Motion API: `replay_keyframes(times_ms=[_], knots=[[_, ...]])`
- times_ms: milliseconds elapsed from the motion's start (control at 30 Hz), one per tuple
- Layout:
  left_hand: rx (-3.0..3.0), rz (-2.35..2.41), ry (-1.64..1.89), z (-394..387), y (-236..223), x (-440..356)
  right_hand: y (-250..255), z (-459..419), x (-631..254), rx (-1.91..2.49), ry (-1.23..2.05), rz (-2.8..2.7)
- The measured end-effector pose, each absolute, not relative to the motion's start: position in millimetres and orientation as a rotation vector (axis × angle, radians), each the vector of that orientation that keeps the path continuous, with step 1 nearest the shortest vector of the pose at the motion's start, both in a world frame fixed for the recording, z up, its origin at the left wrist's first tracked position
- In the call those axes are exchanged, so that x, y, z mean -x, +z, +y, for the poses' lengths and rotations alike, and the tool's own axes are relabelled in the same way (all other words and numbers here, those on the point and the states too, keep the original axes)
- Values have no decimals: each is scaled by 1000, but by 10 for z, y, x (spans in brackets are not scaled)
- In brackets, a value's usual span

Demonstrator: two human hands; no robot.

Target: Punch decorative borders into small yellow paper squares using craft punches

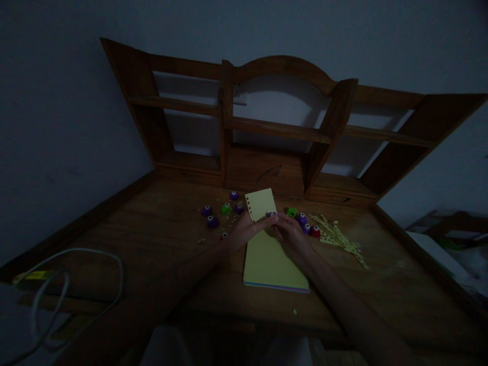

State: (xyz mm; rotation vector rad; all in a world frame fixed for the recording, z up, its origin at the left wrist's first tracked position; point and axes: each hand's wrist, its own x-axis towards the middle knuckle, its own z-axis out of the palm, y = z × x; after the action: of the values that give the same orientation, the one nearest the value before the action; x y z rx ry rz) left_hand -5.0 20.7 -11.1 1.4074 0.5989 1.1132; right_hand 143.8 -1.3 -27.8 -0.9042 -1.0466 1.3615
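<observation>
My left hand (246,233) and my right hand (290,230) meet above a pad of yellow paper (272,262). Between their fingertips is a small purple craft paper punch (271,214), partly covered by the thumbs. A yellow sheet (261,203) with a row of holes along its left edge stands out beyond the fingers, its lower edge at the punch. Both hands are closed; the fingers underneath are hidden. To the left lie purple punches (212,221) and a green punch (226,208), with tiny yellow paper bits around them.
Right of my hands lie more punches, one of them red (315,231), and a heap of perforated yellow strips (339,238). A wooden shelf unit (267,170) stands along the desk's back. A white cable (121,274) loops at the left.
</observation>
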Motion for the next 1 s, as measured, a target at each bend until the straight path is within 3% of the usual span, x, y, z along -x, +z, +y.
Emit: replay_keyframes(times_ms=[267, 1000], knots=[[-1069, 614, 1136, 314, -211, 40, -229, -25, -1403, 837, 1421, -1066], [-1085, 728, 1132, 380, -200, 97, -206, -56, -1393, 857, 1410, -1058]])
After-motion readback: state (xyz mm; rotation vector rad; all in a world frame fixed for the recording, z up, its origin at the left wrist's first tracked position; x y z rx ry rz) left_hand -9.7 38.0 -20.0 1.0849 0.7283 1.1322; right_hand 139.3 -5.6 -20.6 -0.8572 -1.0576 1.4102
